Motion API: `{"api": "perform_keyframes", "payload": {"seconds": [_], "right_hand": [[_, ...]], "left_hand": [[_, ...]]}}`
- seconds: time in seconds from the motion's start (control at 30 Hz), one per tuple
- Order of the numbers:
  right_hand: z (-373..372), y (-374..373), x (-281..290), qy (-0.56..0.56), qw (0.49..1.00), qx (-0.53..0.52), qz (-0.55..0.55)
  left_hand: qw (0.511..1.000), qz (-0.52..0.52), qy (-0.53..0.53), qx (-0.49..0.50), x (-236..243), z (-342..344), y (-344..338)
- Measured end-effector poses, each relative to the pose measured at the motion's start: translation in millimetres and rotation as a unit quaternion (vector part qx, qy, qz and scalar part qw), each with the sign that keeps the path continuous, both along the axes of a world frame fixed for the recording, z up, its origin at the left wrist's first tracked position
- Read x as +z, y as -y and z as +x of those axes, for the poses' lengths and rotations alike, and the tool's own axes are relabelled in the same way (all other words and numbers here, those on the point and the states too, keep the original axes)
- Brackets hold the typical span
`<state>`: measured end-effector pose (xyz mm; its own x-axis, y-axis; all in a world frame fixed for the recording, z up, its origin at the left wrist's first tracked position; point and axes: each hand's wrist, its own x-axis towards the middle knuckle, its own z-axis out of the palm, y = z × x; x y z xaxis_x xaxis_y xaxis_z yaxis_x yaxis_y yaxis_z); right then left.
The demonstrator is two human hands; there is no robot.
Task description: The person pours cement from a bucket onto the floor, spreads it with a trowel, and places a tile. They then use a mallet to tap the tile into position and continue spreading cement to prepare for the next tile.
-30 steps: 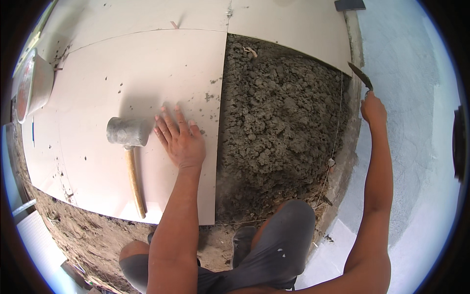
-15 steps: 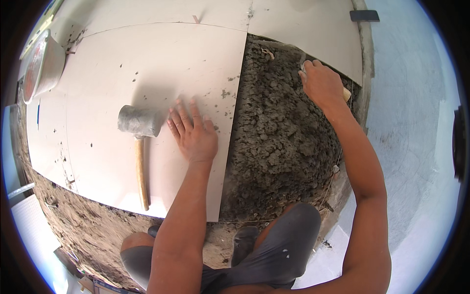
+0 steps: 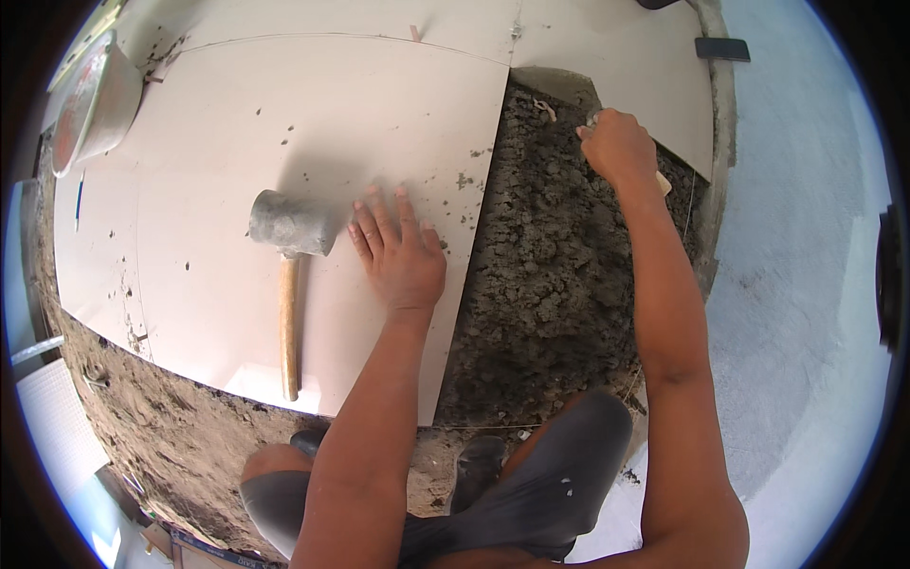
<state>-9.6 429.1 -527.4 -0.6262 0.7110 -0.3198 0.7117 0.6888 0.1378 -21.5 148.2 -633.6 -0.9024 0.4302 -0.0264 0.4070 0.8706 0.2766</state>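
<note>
My left hand [image 3: 396, 258] rests open, fingers spread, on a large pale floor tile [image 3: 209, 114]. Just left of it lies a grey-headed mallet [image 3: 289, 322] with a wooden handle. My right hand [image 3: 616, 147] grips a trowel [image 3: 664, 185] by its wooden handle at the top of the dark, lumpy mortar bed [image 3: 531, 266], beside the upper right tile. The trowel's blade is mostly hidden by my hand. A smoother patch of mortar lies along the bed's top edge.
A white bucket [image 3: 100, 100] stands at upper left. A dark phone-like slab [image 3: 722, 49] lies at upper right beside a blue-grey surface [image 3: 796, 284]. A thin string [image 3: 692, 204] runs along the bed's right edge. Rough dirt [image 3: 161, 417] borders the tiles below, near my knees.
My right hand has swung the trowel from the right border leftward into the top of the mortar bed. My left hand stays on the tile; the whole view has shifted slightly.
</note>
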Motion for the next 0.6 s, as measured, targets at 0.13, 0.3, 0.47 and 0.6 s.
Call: {"api": "perform_keyframes", "payload": {"seconds": [0.13, 0.3, 0.47, 0.6], "right_hand": [[-6, -5, 3, 0.022, 1.000, 0.000, -0.017], [25, -24, -4, -0.030, 0.999, -0.038, 0.021], [49, -29, 9, 0.012, 0.999, 0.025, 0.023], [50, -17, 13, -0.024, 0.999, 0.041, 0.026]], "left_hand": [[1.000, 0.006, -0.007, 0.000, 2, -1, 0], [1.000, 0.007, -0.015, -0.006, 2, 1, -1], [1.000, 0.001, -0.008, -0.004, 3, -1, -1], [1.000, -0.011, -0.011, -0.005, 2, 1, -2]]}}
